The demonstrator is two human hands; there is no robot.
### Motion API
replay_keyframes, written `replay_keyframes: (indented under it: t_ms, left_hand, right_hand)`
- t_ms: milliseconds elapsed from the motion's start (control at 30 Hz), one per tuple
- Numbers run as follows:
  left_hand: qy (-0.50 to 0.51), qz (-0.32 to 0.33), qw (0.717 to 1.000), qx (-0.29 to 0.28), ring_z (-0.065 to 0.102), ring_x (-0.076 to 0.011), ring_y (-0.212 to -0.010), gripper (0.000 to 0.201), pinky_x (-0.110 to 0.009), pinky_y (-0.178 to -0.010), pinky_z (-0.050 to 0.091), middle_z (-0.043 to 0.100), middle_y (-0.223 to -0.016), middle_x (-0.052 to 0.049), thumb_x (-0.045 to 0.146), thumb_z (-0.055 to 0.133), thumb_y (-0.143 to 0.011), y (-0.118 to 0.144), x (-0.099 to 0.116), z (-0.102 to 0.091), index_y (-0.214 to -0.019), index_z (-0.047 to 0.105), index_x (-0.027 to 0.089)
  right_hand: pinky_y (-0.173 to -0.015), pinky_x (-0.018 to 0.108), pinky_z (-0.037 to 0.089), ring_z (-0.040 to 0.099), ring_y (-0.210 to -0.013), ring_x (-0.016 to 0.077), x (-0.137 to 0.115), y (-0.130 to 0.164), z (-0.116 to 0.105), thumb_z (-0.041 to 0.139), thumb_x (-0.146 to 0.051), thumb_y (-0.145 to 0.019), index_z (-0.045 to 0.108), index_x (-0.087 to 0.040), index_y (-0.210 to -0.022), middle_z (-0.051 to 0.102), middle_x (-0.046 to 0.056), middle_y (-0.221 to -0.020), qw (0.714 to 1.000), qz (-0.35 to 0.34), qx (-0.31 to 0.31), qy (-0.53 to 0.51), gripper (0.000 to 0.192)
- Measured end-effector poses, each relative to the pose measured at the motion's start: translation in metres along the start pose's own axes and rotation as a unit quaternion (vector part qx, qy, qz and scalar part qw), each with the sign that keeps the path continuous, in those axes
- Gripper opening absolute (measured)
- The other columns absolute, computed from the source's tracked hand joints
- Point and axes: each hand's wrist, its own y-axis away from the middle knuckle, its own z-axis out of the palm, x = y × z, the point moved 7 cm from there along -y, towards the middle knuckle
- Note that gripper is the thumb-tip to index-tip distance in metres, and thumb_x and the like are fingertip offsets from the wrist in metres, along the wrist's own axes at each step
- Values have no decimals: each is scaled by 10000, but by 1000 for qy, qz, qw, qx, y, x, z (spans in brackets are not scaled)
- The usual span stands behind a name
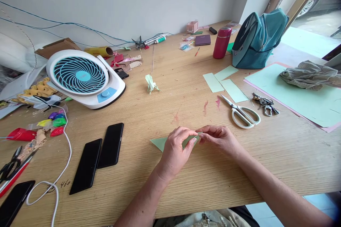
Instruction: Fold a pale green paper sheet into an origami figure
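Both hands meet over a piece of light green paper (158,143) that comes to a point at its left end; the hands cover much of it. My left hand (178,145) pinches the paper between thumb and fingers. Its right corner is gripped by the closed fingertips of my right hand (218,137). Beyond them stands a small folded green paper figure (151,84). White-handled scissors (243,114) lie partly open to the right of my right hand, below several green paper strips (235,90).
Two black phones (111,145) lie left of my hands, with a white cable (69,149) beside them. A white fan (106,94) stands at the back left. To the right are keys (266,104), large green sheets (301,103), a red bottle (221,44) and a teal bag (255,42).
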Motion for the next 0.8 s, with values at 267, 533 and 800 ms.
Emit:
replay_keyframes:
  t_ms: [267, 533, 800]
  left_hand:
    - [-72, 30, 997, 27, 609, -175, -910, 155, -315, -833, 484, 659, -936, -41, 159, 555, -937, 0, 6, -4, -1020, 670, 222]
    - [-134, 74, 986, -60, 601, -174, -924, 136, -333, -851, 449, 667, -968, -23, 132, 574, -921, 0, 5, 5, -1004, 640, 217]
    - [-193, 95, 962, -168, 589, -189, -904, 67, -344, -823, 458, 656, -949, -20, 133, 611, -894, 10, 2, 29, -932, 607, 187]
  right_hand:
    - [-677, 293, 522, 653, -683, 153, -1, -3, -2, 730, -486, -790, 669, -197, -890, 705, 21, -776, 999, -11, 19, -33, 312]
    - [-667, 293, 510, 651, -691, 166, -4, 1, -2, 596, -493, -883, 693, -169, -928, 705, 36, -763, 996, 19, -52, 67, 340]
    - [-621, 265, 469, 609, -694, 145, -26, 51, -7, 482, -259, -972, 689, -209, -959, 674, 49, -869, 919, -113, 40, 375, 214]
